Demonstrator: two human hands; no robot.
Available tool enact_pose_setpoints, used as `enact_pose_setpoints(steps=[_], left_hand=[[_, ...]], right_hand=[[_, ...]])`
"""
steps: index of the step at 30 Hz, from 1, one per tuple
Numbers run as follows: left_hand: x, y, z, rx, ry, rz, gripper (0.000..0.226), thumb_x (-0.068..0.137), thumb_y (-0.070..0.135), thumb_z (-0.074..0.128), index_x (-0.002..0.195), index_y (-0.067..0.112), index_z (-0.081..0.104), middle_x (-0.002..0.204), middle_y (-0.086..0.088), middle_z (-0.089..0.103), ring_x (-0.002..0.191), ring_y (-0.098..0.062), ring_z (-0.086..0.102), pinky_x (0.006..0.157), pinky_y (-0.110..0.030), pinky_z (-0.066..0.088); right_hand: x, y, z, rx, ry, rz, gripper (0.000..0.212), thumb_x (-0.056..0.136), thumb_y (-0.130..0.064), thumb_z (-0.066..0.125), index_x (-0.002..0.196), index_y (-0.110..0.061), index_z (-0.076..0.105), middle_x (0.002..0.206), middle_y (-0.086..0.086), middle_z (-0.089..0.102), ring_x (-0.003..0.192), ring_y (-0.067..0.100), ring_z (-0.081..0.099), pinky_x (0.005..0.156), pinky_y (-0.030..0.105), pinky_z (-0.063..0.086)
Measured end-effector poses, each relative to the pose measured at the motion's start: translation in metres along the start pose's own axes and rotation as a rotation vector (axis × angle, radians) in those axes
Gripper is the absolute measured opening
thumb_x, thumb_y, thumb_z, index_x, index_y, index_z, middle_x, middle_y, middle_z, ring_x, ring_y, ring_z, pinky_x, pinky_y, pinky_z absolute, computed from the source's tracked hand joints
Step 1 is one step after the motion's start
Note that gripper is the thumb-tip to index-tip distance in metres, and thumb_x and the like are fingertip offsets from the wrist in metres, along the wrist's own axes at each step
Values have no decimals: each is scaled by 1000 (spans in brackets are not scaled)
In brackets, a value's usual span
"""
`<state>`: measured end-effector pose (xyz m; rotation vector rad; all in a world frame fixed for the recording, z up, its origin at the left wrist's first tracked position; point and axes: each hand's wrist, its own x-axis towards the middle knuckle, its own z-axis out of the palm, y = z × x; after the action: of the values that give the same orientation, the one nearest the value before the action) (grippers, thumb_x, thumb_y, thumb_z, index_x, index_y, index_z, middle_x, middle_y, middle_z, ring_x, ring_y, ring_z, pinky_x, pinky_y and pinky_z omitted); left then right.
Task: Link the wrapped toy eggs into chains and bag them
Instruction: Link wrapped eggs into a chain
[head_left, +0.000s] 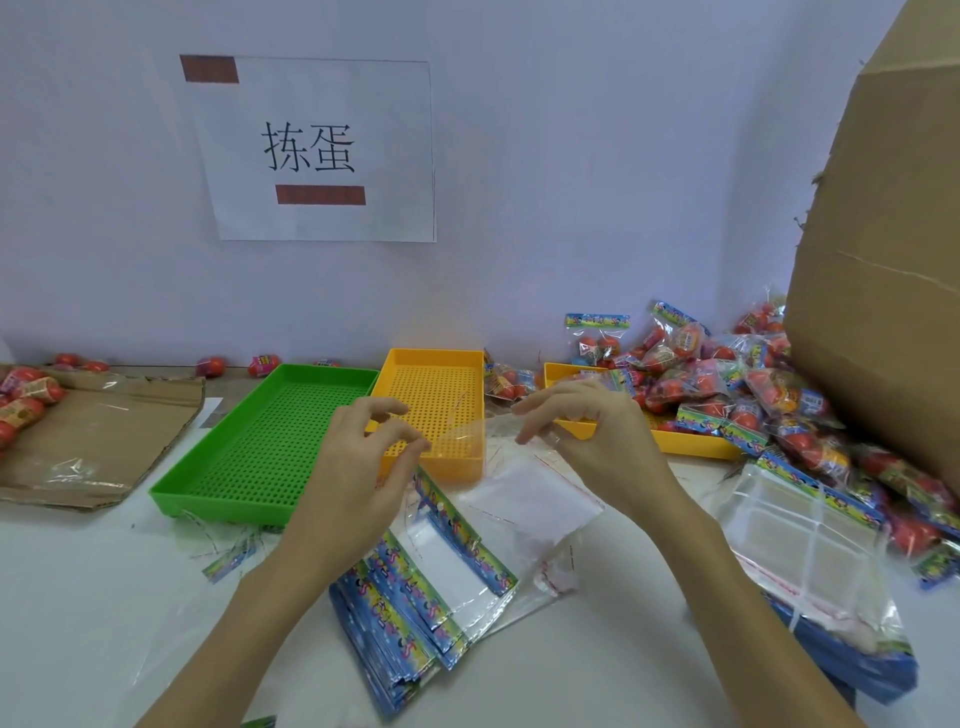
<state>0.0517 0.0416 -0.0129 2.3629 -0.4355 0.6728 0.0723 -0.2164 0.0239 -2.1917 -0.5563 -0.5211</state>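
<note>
While holding a clear bag up over the table, pinched its top edge at both ends: with the left grip, thumb against forefinger, and with the right grip in the same way, other fingers loosely curled. Carried no egg in either grip.

Judged the step as readying a bag for filling, with the mouth about to be parted. Would call next, on that reading, for spreading the two layers of film apart without tearing them, then reaching for a finished chain. Saw no linked chain lying close to either grip, so probably meant fetching eggs first.

Found loose wrapped toy eggs well off to the left of the left grip, on flattened cardboard, plus a few along the wall beyond.

Noted a green tray just beyond and left of the left grip, showing only its perforated floor. Noted a yellow tray beyond the gap between the grips, likewise bare. Made out a second yellow tray beyond the right grip, partly hidden by it, heaped with bagged eggs spilling on rightward to a cardboard box. Could not tell whether those eggs were linked. Spotted a stack of printed bags flat below the grips, nearer the body.
</note>
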Motion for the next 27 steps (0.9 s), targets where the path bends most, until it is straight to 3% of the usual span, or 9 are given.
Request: enact_pose_setpoints(steps=[3, 5, 8, 11, 13, 15, 18, 22, 27], left_hand=[[0, 7, -2, -194, -92, -97, 45, 97, 51, 52, 131, 25, 67, 130, 20, 59, 122, 1, 52, 103, -32, 44], [-1, 13, -2, -367, -186, -208, 59, 86, 62, 60, 138, 36, 59, 130, 25, 64, 120, 6, 57, 101, -29, 49], [0, 18, 2, -614, -227, -326, 60, 75, 47, 81, 131, 34, 62, 107, 9, 79, 97, -5, 72, 83, -23, 57], [-1, 19, 2, -770, -153, -371, 48, 73, 31, 89, 118, 32, 72, 88, -8, 77, 67, -15, 58, 68, -25, 48], [-1, 18, 1, -814, -106, -400, 39, 72, 28, 90, 110, 29, 77, 81, -20, 71, 68, -17, 60, 70, -25, 49], [-2, 17, 0, -796, -80, -408, 35, 73, 27, 89, 106, 24, 78, 79, -16, 75, 73, -20, 72, 69, -20, 54], [-1, 19, 1, -765, -97, -396, 23, 83, 15, 85, 104, 15, 78, 81, -11, 80, 82, -25, 79, 74, -23, 61], [-1, 22, 2, -770, -147, -364, 13, 89, 6, 78, 102, 10, 78, 83, -11, 81, 81, -27, 79, 76, -26, 62], [-3, 23, 1, -725, -163, -295, 20, 84, 10, 84, 103, 11, 76, 84, -9, 80, 73, -28, 79, 75, -32, 63]], right_hand=[[0, -4, 3, 110, -100, -4, 24, 91, -12, 74, 79, -31, 82, 111, -25, 73, 119, 3, 58, 104, 36, 45], [-1, -9, 5, 212, -161, -17, 24, 91, -9, 74, 80, -28, 83, 116, -23, 72, 122, 2, 58, 104, 36, 47], [-2, -14, 5, 336, -220, -33, 25, 92, 0, 70, 85, -20, 84, 125, -16, 71, 128, 6, 58, 105, 32, 49], [-1, -17, 2, 348, -174, -46, 33, 97, 10, 59, 100, -13, 82, 132, -5, 68, 127, 6, 59, 99, 21, 51], [0, -17, 2, 410, -50, 16, 43, 101, 14, 45, 115, -10, 77, 128, 2, 70, 115, 12, 69, 90, 26, 58], [1, -17, 1, 576, 37, 142, 37, 108, 1, 41, 125, -13, 70, 119, 3, 74, 100, 20, 75, 84, 33, 62], [1, -20, 1, 602, 33, 203, 25, 105, -24, 56, 127, -20, 69, 109, 2, 77, 97, 17, 74, 78, 28, 60], [1, -21, 11, 424, 164, 98, 22, 98, -21, 69, 119, -19, 70, 108, -5, 76, 103, 11, 72, 85, 22, 58], [0, -26, 16, 613, 22, 366, 37, 90, -48, 66, 117, -22, 68, 98, -1, 78, 90, 16, 75, 73, 24, 60]])
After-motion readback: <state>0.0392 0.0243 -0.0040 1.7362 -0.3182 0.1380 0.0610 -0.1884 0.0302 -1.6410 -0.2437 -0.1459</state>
